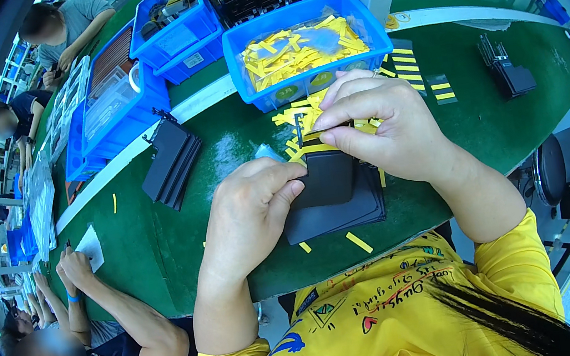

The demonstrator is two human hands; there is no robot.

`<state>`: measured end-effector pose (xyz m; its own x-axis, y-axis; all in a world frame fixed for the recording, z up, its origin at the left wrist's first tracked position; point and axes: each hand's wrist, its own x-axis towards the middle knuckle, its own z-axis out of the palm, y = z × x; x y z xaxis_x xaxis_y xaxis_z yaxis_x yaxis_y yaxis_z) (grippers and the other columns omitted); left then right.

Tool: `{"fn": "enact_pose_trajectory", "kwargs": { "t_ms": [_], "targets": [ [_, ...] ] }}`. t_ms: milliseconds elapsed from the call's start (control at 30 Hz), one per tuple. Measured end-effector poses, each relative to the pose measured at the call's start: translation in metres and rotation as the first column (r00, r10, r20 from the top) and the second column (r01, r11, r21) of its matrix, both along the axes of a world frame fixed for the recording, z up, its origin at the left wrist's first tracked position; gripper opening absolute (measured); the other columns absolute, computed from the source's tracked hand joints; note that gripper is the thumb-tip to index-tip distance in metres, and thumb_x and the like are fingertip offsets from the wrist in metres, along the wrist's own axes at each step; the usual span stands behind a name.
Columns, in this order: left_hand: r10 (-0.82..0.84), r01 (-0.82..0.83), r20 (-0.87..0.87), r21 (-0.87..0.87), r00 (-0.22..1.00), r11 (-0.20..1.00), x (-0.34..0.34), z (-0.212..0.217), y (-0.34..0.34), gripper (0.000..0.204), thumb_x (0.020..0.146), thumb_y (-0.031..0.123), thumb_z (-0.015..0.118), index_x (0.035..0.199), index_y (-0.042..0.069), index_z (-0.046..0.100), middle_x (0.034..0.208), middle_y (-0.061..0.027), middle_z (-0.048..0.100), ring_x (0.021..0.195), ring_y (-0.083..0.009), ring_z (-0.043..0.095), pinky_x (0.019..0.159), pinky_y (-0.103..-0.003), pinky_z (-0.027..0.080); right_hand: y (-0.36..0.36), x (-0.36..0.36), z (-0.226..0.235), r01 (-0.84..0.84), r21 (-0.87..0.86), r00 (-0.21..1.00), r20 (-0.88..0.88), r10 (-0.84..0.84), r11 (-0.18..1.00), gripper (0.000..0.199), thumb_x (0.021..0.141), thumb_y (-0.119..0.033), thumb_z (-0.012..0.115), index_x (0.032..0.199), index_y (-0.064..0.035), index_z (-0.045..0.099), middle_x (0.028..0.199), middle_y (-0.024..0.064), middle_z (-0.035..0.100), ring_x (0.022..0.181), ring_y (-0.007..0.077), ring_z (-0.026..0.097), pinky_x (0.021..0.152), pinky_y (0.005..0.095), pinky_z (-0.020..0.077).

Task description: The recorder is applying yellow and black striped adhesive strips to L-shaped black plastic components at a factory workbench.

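My left hand (246, 208) is closed, thumb and fingers pinching the left edge of a flat black plastic part (330, 178) with a narrow upright piece at its far end. More flat black parts (338, 222) lie stacked beneath it on the green table. Over the far end of the held part, my right hand (389, 121) is closed, its thumb and forefinger pinching something thin and dark that I cannot make out. Loose yellow strips (291, 117) lie scattered just beyond and around the part.
A blue bin (240, 76) of yellow strips stands ahead. Black parts are stacked at left (173, 162) and far right (510, 73). Striped yellow sheets (408, 69) lie right of the bin. More blue bins (184, 41) stand at far left. A co-worker's hands (75, 267) work at left.
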<state>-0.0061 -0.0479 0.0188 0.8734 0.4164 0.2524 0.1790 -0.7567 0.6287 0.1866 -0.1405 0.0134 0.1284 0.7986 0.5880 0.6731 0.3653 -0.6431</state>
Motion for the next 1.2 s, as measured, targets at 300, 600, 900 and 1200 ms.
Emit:
{"fn": "enact_pose_trajectory", "kwargs": {
  "t_ms": [300, 600, 900, 1200],
  "targets": [
    [0.014, -0.014, 0.023, -0.008, 1.0, 1.0, 0.0, 0.001, -0.002, 0.011, 0.076, 0.005, 0.067, 0.087, 0.002, 0.067, 0.078, -0.0111, 0.064, 0.073, -0.0285, 0.062, 0.064, -0.036, 0.049, -0.001, 0.004, 0.001, -0.027, -0.014, 0.999, -0.019, 0.027, 1.0, 0.009, 0.07, -0.007, 0.069, 0.078, -0.002, 0.069, 0.073, 0.0098, 0.065, 0.073, 0.0245, 0.062, 0.066, 0.0343, 0.0498],
    [0.047, -0.046, 0.028, -0.027, 0.999, 0.999, 0.002, 0.003, -0.005, 0.01, 0.077, 0.005, 0.067, 0.087, 0.003, 0.067, 0.075, -0.0107, 0.062, 0.069, -0.0282, 0.061, 0.061, -0.036, 0.048, -0.003, 0.002, 0.004, 0.022, -0.051, 0.997, 0.068, -0.018, 0.998, 0.012, 0.066, -0.002, 0.072, 0.077, -0.0023, 0.068, 0.074, 0.0073, 0.064, 0.077, 0.0216, 0.061, 0.079, 0.0349, 0.0469],
    [0.017, -0.043, 0.133, 0.194, 0.991, 0.98, 0.004, 0.002, -0.012, 0.011, 0.073, 0.003, 0.068, 0.084, 0.002, 0.066, 0.073, -0.0109, 0.062, 0.068, -0.0288, 0.061, 0.061, -0.036, 0.049, -0.005, -0.001, 0.006, 0.045, -0.076, 0.968, 0.249, -0.025, 0.996, 0.018, 0.062, -0.002, 0.074, 0.077, -0.0039, 0.066, 0.077, 0.0075, 0.061, 0.081, 0.0245, 0.06, 0.076, 0.0365, 0.0464],
    [0.172, -0.178, 0.09, 0.06, 0.981, 0.982, 0.001, 0.004, -0.011, 0.008, 0.075, 0.003, 0.067, 0.083, 0.002, 0.066, 0.073, -0.0112, 0.062, 0.067, -0.0287, 0.061, 0.062, -0.035, 0.049, -0.011, -0.004, 0.018, 0.047, 0.175, 0.859, 0.495, -0.129, 0.983, 0.018, 0.064, 0.0, 0.071, 0.079, -0.0091, 0.066, 0.078, 0.0028, 0.059, 0.09, 0.0237, 0.06, 0.104, 0.0544, 0.0327]
  ]
}}
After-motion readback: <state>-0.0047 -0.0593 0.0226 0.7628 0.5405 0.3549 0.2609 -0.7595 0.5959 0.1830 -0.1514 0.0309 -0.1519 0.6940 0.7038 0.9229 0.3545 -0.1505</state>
